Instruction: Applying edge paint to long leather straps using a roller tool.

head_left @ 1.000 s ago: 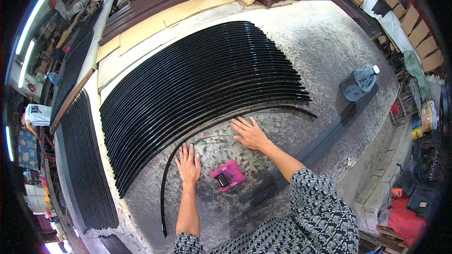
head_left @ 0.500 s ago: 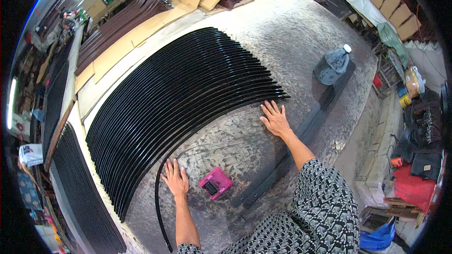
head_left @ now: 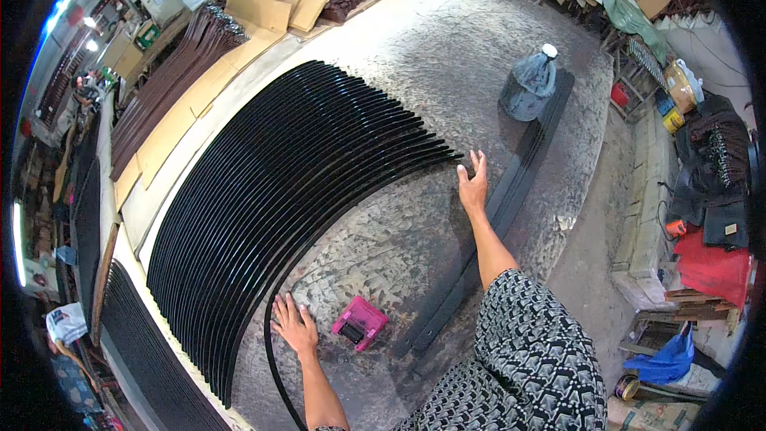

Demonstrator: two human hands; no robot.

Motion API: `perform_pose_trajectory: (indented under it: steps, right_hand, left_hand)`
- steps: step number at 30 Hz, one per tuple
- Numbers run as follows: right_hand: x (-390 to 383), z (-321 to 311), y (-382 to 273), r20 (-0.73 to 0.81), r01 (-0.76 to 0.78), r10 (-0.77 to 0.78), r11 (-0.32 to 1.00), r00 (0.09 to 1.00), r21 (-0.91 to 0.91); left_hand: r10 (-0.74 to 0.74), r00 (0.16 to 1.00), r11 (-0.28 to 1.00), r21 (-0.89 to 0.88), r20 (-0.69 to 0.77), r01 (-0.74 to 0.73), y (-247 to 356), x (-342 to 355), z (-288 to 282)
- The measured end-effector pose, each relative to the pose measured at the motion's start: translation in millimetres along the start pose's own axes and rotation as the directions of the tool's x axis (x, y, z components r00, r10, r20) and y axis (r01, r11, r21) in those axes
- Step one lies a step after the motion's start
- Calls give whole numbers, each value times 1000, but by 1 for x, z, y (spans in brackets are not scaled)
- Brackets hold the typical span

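Note:
Many long, thin black strips [head_left: 279,168] lie side by side across the table [head_left: 375,231], bowed by the lens. The nearest strip [head_left: 272,355] parts from the others at its left end and runs down to the lower edge. My left hand [head_left: 295,327] rests with fingers spread against this strip, palm down. By the strips' right ends my right hand [head_left: 474,182] is turned on its side, thumb and fingers apart, holding nothing. Whether its fingertips touch the table I cannot tell. A pink plastic box [head_left: 360,322] with a black part lies between my forearms.
Dark flat bars [head_left: 479,247] lie to the right, beneath a smoky jug [head_left: 529,88] with a white cap. Brown strips [head_left: 171,84] and cardboard sheets [head_left: 263,12] line the far left. More black strips [head_left: 152,351] lie left of the table.
My right hand has come off the strips' right ends, turning from flat to sideways. My left hand stays beside the nearest strip. The whole view has shifted a little.

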State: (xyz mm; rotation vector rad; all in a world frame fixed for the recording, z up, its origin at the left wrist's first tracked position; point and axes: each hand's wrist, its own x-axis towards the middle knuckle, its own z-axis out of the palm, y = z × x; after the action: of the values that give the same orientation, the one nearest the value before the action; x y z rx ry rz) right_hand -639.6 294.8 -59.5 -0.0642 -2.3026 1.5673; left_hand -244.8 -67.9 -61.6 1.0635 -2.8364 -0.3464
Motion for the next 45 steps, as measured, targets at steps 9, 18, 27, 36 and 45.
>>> perform_pose_trajectory:
  steps: [9, 18, 27, 36, 45]
  right_hand:
    - [-4, 8, 6, 61, -18, 20, 999, 998, -42]
    - [5, 12, 13, 63, -159, 182, 952, 981, -262]
    - [-82, 60, -37, -41, -127, 123, 846, 992, -517]
    - [-271, 173, -168, 814, 636, -573, 592, -100, 495]
    - [-352, 204, -188, 755, 705, -547, 369, -361, 605]
  left_hand:
    - [-10, 1000, 1000, 5, -13, 10, -3, 0, -2]
    - [11, 1000, 1000, -3, -18, -11, 2, -1, -4]
    - [-286, 926, 958, -94, -247, 271, -27, -63, -1]
    - [-460, 876, 888, -85, -144, 452, -51, -127, -33]
    - [-392, 915, 920, -68, -98, 387, -95, -93, -48]
